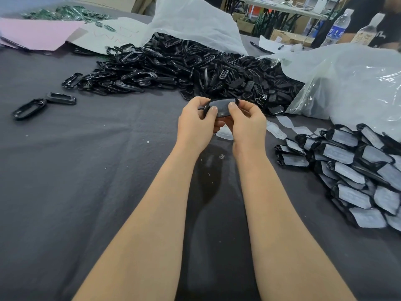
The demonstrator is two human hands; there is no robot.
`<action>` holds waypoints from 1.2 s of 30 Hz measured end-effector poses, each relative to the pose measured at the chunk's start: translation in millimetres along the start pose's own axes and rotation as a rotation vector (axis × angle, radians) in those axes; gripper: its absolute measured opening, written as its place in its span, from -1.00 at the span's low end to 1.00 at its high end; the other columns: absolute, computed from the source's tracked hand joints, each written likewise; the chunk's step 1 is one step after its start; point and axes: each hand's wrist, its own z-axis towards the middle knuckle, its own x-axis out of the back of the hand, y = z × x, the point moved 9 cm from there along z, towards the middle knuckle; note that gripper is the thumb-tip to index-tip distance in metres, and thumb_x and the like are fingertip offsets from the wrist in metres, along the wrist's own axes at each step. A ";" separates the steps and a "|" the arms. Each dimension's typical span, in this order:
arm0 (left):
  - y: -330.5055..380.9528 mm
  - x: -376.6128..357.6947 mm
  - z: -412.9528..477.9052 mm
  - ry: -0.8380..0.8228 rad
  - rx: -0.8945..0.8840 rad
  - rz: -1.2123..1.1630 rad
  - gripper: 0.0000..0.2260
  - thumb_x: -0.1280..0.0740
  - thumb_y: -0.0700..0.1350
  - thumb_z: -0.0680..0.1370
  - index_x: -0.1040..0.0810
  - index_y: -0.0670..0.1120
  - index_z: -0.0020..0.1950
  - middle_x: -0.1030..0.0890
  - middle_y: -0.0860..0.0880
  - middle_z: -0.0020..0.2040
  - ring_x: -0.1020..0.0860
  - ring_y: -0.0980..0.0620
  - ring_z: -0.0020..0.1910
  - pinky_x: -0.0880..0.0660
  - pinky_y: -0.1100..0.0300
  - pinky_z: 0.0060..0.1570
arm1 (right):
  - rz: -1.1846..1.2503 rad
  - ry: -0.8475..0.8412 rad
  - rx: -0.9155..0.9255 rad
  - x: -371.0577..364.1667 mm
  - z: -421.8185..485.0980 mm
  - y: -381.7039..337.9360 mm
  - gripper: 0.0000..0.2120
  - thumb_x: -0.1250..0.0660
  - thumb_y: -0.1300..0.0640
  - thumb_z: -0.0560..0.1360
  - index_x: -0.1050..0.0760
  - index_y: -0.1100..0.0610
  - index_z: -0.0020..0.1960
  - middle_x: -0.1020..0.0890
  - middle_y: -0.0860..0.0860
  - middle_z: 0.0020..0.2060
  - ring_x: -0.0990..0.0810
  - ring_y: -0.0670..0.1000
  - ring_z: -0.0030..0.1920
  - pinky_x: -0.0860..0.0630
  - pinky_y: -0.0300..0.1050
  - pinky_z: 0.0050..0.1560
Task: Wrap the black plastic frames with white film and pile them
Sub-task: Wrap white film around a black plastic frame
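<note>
Both my hands hold one black plastic frame (pixel 222 106) above the middle of the table. My left hand (pixel 196 124) grips its left end and my right hand (pixel 246 124) pinches its right end, both thumbs pressing on its filmed face. A strip of white film pieces (pixel 280 127) lies on the cloth just right of my hands. A big heap of bare black frames (pixel 184 70) lies behind my hands. Wrapped frames with white film (pixel 351 172) are piled at the right.
The table is covered by a dark grey cloth (pixel 86 170). Two loose frames (pixel 43 104) lie at the left. Clear plastic bags (pixel 351 83) sit at the back and right. Pink and white sheets (pixel 43 33) lie far left. Water bottles (pixel 338 27) stand far right.
</note>
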 end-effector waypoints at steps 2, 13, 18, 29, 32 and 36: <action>0.9 1.3 0.0 0.015 -0.012 0.018 -0.93 -0.24 -0.20 0.62 -0.45 -0.04 0.04 -0.64 0.01 -0.20 -0.61 0.23 -0.36 -0.56 0.35 -0.30 | 0.012 -0.011 -0.003 -1.2 -0.6 -0.3 -0.86 -0.29 0.32 0.54 -0.45 0.11 -0.12 -0.57 0.06 -0.17 -0.57 0.05 -0.12 -0.57 -0.08 -0.04; 1.7 5.2 0.4 0.051 -0.027 0.013 -0.82 -0.26 -0.17 0.61 -0.42 0.10 -0.11 -0.64 0.03 -0.26 -0.61 0.22 -0.38 -0.59 0.29 -0.28 | 0.117 -0.066 -0.130 -6.9 -0.4 8.9 -0.95 -0.26 0.31 0.56 -0.47 0.20 -0.04 -0.56 0.11 -0.15 -0.55 -0.02 -0.25 -0.56 -0.16 -0.15; -1.0 3.5 1.3 0.046 -0.005 0.017 -0.92 -0.26 -0.17 0.61 -0.45 0.01 -0.01 -0.65 0.00 -0.20 -0.62 0.20 -0.36 -0.57 0.33 -0.30 | -0.015 -0.022 -0.077 -3.0 0.5 7.0 -0.87 -0.26 0.32 0.55 -0.49 0.30 0.08 -0.58 0.16 -0.10 -0.57 0.02 -0.17 -0.57 -0.09 -0.04; 0.5 4.7 2.5 0.047 -0.025 0.036 -0.93 -0.29 -0.17 0.60 -0.45 0.00 0.01 -0.65 0.05 -0.28 -0.62 0.20 -0.37 -0.59 0.30 -0.27 | -0.055 -0.079 -0.022 -3.9 0.3 2.5 -0.93 -0.29 0.29 0.55 -0.46 0.15 -0.04 -0.59 0.09 -0.17 -0.59 0.04 -0.16 -0.59 -0.09 -0.04; -1.6 9.0 2.1 0.081 -0.008 0.019 -0.93 -0.29 -0.17 0.60 -0.45 0.00 0.02 -0.65 0.07 -0.29 -0.64 0.18 -0.33 -0.61 0.26 -0.22 | -0.290 -0.117 0.079 -4.6 0.7 -4.6 -0.92 -0.32 0.23 0.54 -0.51 0.18 0.03 -0.62 0.06 -0.18 -0.61 -0.02 -0.19 -0.59 -0.14 -0.06; -2.0 8.4 0.8 0.073 -0.008 0.015 -0.89 -0.34 -0.14 0.57 -0.45 0.02 0.05 -0.66 0.00 -0.17 -0.62 0.19 -0.32 -0.58 0.30 -0.23 | -0.418 -0.079 0.155 -4.2 0.2 -10.7 -0.94 -0.32 0.21 0.53 -0.50 0.19 -0.01 -0.63 0.08 -0.16 -0.63 0.09 -0.10 -0.58 0.07 0.07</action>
